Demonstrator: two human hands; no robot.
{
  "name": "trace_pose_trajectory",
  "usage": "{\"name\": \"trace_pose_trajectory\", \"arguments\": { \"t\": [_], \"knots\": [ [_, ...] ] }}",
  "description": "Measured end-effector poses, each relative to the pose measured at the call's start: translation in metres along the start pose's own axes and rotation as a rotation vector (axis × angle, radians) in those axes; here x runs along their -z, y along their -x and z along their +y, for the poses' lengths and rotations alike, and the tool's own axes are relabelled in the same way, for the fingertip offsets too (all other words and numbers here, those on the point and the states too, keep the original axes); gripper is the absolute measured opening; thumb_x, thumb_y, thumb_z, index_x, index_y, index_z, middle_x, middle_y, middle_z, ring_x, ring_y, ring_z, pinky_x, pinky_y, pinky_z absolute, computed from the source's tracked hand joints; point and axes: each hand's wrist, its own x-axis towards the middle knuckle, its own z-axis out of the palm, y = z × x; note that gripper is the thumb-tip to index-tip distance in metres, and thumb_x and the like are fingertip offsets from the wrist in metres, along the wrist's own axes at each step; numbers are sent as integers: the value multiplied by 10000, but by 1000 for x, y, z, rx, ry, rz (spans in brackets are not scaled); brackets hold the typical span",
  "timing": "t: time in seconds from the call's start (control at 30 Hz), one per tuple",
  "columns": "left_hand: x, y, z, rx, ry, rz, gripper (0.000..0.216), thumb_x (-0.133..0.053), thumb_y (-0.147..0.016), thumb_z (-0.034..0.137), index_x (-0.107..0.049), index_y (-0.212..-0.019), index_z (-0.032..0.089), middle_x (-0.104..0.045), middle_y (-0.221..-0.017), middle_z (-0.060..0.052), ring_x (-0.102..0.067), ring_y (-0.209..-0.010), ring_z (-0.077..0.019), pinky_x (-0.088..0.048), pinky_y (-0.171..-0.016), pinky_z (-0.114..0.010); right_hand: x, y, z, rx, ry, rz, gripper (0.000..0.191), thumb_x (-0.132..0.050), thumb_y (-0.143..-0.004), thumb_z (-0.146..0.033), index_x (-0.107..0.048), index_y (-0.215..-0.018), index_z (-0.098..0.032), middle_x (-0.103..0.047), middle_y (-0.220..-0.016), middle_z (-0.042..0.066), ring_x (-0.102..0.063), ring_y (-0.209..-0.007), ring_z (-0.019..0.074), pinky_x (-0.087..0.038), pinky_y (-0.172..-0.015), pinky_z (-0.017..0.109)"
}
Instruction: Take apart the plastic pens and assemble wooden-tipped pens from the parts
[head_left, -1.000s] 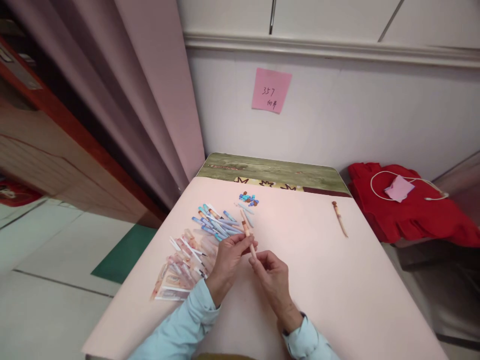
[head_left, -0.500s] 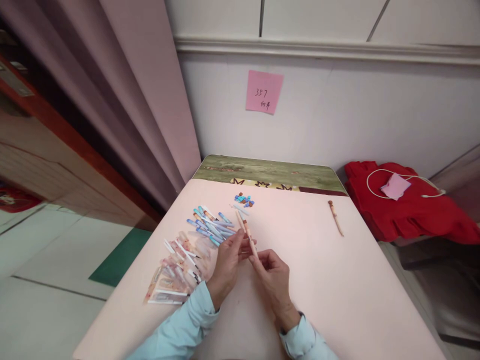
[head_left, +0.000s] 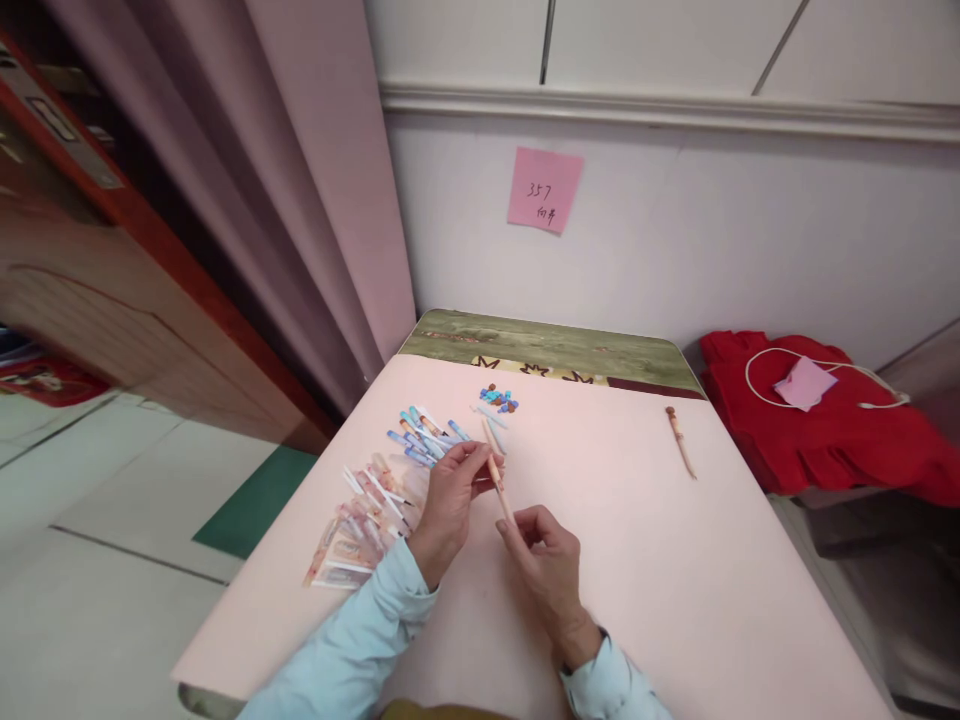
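Observation:
Both my hands hold one thin tan pen (head_left: 497, 484) over the pink table (head_left: 675, 580). My left hand (head_left: 450, 500) pinches its upper part with fingers closed. My right hand (head_left: 546, 556) grips the lower end, fingers curled. Just left of my hands lies a heap of blue pen barrels (head_left: 424, 440). Below that heap are white refills and clear wrappers (head_left: 364, 515). A small cluster of blue and brown caps (head_left: 501, 399) lies beyond the pen tip.
A finished tan pen (head_left: 681, 442) lies alone at the table's far right. A green wooden board (head_left: 547, 345) borders the far edge. A red cloth (head_left: 825, 420) with a white cable sits to the right. A pink note (head_left: 544, 189) sticks on the wall; curtains hang left.
My left hand has slid a little up the pen and away from my right hand. The view shifted slightly.

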Motion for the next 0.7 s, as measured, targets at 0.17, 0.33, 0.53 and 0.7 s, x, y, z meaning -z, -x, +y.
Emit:
{"name": "trace_pose_trajectory", "arguments": {
  "t": [0.17, 0.33, 0.53, 0.7],
  "knots": [
    [6, 0, 9, -12, -8, 9, 241, -765, -688, 341, -629, -760, 156, -689, -717, -29, -630, -620, -152, -524, -648, -309, 0, 0, 5, 23, 38, 1, 213, -681, -816, -395, -670, -828, -183, -575, -583, -29, -504, -505, 103, -414, -503, 201],
    [12, 0, 14, -45, -24, 11, 232, -770, -673, 337, -647, -721, 146, -681, -711, -36, -639, -640, -159, -522, -656, -301, 1, 0, 5, 27, 12, -43, 209, -656, -843, -395, -691, -825, -190, -662, -661, 6, -564, -560, 119, -447, -549, 210],
    [10, 3, 7, -64, 2, 22, 300, -765, -700, 419, -657, -788, 153, -693, -751, -42, -641, -661, -149, -512, -691, -296, -1, 2, 1, -72, -119, -82, 245, -662, -835, -425, -689, -837, -181, -662, -670, 14, -570, -575, 132, -456, -552, 223],
    [10, 11, -9, 30, -8, -30, 392, -708, -749, 514, -685, -881, 145, -719, -848, -95, -670, -755, -188, -511, -778, -346, 1, -3, 0, -216, -312, -99, 319, -625, -853, -473, -690, -907, -165, -625, -673, 14, -559, -603, 138, -464, -558, 235]
  ]
}}
